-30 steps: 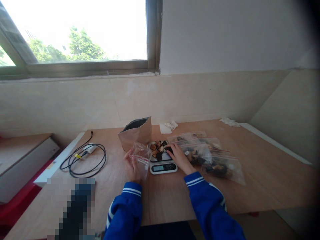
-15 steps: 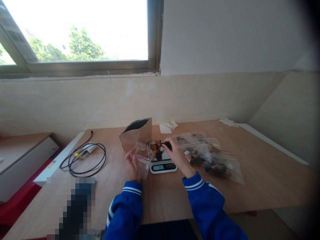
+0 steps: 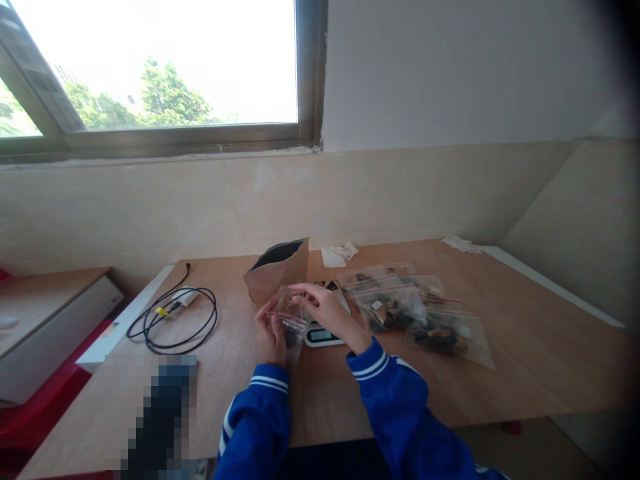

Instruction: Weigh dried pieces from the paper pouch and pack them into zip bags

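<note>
A clear zip bag (image 3: 296, 325) with a red-striped seal is in my left hand (image 3: 270, 333), its fingers closed around the side of it. Something dark shows low inside the bag. My right hand (image 3: 325, 308) is over the bag's mouth, fingers stretched out and thumb apart; the fingertips partly overlap the plastic. Beneath this hand lies a white kitchen scale (image 3: 320, 335) with a lit display. Brown and dark dried pieces (image 3: 331, 286) show on its platform, mostly hidden by the hand. Just behind the bag stands an open brown paper pouch (image 3: 280, 275).
Several filled zip bags (image 3: 393, 310) lie right of the scale. A coiled black cable (image 3: 173, 347) with a white adapter (image 3: 186, 296) is on the left, behind a blurred dark object (image 3: 163, 413). Crumpled white paper (image 3: 345, 251) lies near the wall, with more at the back right.
My right hand has moved left from the scale to the bag's mouth. The dark piece it held is out of its fingers, and something dark now shows inside the bag.
</note>
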Motion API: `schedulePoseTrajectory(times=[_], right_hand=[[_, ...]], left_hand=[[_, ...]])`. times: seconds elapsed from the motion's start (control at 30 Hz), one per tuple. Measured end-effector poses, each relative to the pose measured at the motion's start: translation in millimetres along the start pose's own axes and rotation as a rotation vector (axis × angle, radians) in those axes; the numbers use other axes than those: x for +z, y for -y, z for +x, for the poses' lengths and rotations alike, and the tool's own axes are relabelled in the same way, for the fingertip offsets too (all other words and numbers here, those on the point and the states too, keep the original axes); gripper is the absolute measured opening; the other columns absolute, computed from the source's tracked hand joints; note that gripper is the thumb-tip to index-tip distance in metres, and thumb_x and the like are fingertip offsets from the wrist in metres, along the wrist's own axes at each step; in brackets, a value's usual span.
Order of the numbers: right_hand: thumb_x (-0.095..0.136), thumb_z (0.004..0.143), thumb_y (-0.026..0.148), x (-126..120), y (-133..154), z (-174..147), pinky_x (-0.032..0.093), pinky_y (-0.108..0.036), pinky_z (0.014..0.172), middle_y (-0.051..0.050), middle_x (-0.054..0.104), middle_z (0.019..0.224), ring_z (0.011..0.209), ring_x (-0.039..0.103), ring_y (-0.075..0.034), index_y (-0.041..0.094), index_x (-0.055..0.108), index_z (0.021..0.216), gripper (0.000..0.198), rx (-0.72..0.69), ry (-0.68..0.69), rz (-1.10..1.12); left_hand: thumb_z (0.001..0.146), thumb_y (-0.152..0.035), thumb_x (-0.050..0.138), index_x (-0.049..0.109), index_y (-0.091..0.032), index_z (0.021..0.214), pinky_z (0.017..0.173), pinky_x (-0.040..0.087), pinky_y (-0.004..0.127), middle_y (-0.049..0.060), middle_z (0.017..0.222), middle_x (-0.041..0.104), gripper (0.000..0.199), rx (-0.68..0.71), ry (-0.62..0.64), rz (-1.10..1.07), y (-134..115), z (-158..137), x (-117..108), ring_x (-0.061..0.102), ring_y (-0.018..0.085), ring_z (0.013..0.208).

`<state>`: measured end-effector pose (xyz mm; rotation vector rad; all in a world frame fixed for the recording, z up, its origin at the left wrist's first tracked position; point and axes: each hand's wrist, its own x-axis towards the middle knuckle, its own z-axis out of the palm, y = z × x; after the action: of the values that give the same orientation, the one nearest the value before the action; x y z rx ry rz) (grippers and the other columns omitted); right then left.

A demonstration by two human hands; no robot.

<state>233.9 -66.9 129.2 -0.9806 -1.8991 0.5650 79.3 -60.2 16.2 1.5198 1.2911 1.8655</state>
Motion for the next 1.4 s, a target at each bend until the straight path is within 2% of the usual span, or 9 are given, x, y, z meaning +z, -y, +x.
schedulePoseTrajectory(times=[0.17, 0.3, 0.4, 0.6, 0.83, 1.03, 1.13, 1.3, 1.4], right_hand=[[0.040, 0.094, 0.030, -19, -53, -1, 0.047, -0.037, 0.094, -0.007, 0.065, 0.112, 0.107, 0.059, -0.020, 0.024, 0.062, 0.113, 0.029, 0.001, -0.250, -0.136], [0.042, 0.093, 0.030, -23, -112, -6, 0.038, -0.043, 0.106, -0.010, 0.057, 0.129, 0.124, 0.049, -0.022, 0.022, 0.059, 0.120, 0.033, 0.011, -0.124, -0.224], [0.043, 0.093, 0.031, -18, -134, -8, 0.036, -0.045, 0.107, -0.010, 0.052, 0.137, 0.129, 0.045, -0.021, 0.024, 0.053, 0.128, 0.038, 0.028, 0.003, -0.226], [0.050, 0.089, 0.033, -15, -141, -9, 0.044, -0.041, 0.098, -0.011, 0.059, 0.123, 0.115, 0.056, -0.021, 0.021, 0.048, 0.126, 0.039, 0.026, 0.051, -0.208], [0.051, 0.086, 0.034, -17, -151, -15, 0.047, -0.039, 0.090, -0.010, 0.060, 0.109, 0.101, 0.059, -0.021, 0.018, 0.047, 0.112, 0.031, 0.086, -0.031, -0.228], [0.050, 0.087, 0.032, -16, -151, -16, 0.037, -0.043, 0.105, -0.014, 0.050, 0.131, 0.124, 0.046, -0.023, 0.018, 0.038, 0.130, 0.047, 0.042, -0.096, -0.261], [0.043, 0.091, 0.031, -14, -150, -14, 0.030, -0.043, 0.111, -0.012, 0.043, 0.141, 0.133, 0.037, -0.021, 0.020, 0.034, 0.137, 0.048, -0.023, -0.055, -0.283], [0.044, 0.092, 0.033, -5, -153, -9, 0.029, -0.048, 0.111, -0.011, 0.047, 0.140, 0.135, 0.036, -0.023, 0.023, 0.042, 0.136, 0.045, -0.018, 0.002, -0.319], [0.047, 0.091, 0.033, -2, -154, -9, 0.037, -0.045, 0.105, -0.011, 0.053, 0.133, 0.125, 0.046, -0.023, 0.022, 0.045, 0.132, 0.043, -0.008, 0.021, -0.303]], left_hand=[[0.091, -0.045, 0.042, 0.048, -0.020, 0.121, 0.096, 0.043, 0.039, 0.012, 0.124, 0.058, 0.040, -0.031, -0.025, 0.059, -1, 0, -2, 0.057, 0.021, 0.111], [0.091, -0.045, 0.042, 0.050, -0.021, 0.120, 0.094, 0.045, 0.039, 0.011, 0.120, 0.059, 0.039, -0.047, -0.023, 0.066, -3, 0, -2, 0.058, 0.021, 0.109], [0.090, -0.047, 0.044, 0.052, -0.021, 0.117, 0.095, 0.044, 0.039, 0.011, 0.118, 0.060, 0.039, -0.044, -0.024, 0.053, -4, 1, -1, 0.059, 0.021, 0.109], [0.091, -0.046, 0.041, 0.050, -0.019, 0.119, 0.096, 0.044, 0.040, 0.012, 0.119, 0.060, 0.040, -0.054, -0.037, 0.067, -3, 1, -2, 0.058, 0.021, 0.110], [0.091, -0.046, 0.041, 0.050, -0.019, 0.121, 0.097, 0.042, 0.040, 0.012, 0.122, 0.059, 0.041, -0.065, -0.038, 0.079, 1, 0, -2, 0.057, 0.021, 0.111], [0.091, -0.046, 0.041, 0.049, -0.020, 0.121, 0.093, 0.045, 0.038, 0.011, 0.120, 0.060, 0.041, -0.091, -0.041, 0.085, 1, -1, -2, 0.059, 0.021, 0.107], [0.092, -0.046, 0.040, 0.049, -0.019, 0.121, 0.093, 0.045, 0.038, 0.012, 0.120, 0.059, 0.041, -0.085, -0.034, 0.090, 0, 0, -2, 0.059, 0.021, 0.108], [0.092, -0.046, 0.040, 0.049, -0.020, 0.120, 0.093, 0.046, 0.037, 0.011, 0.120, 0.060, 0.039, -0.069, -0.040, 0.109, -2, 1, -2, 0.059, 0.021, 0.109], [0.092, -0.047, 0.038, 0.048, -0.019, 0.121, 0.092, 0.046, 0.036, 0.011, 0.120, 0.060, 0.041, -0.098, -0.025, 0.138, -1, 0, -3, 0.060, 0.021, 0.107]])
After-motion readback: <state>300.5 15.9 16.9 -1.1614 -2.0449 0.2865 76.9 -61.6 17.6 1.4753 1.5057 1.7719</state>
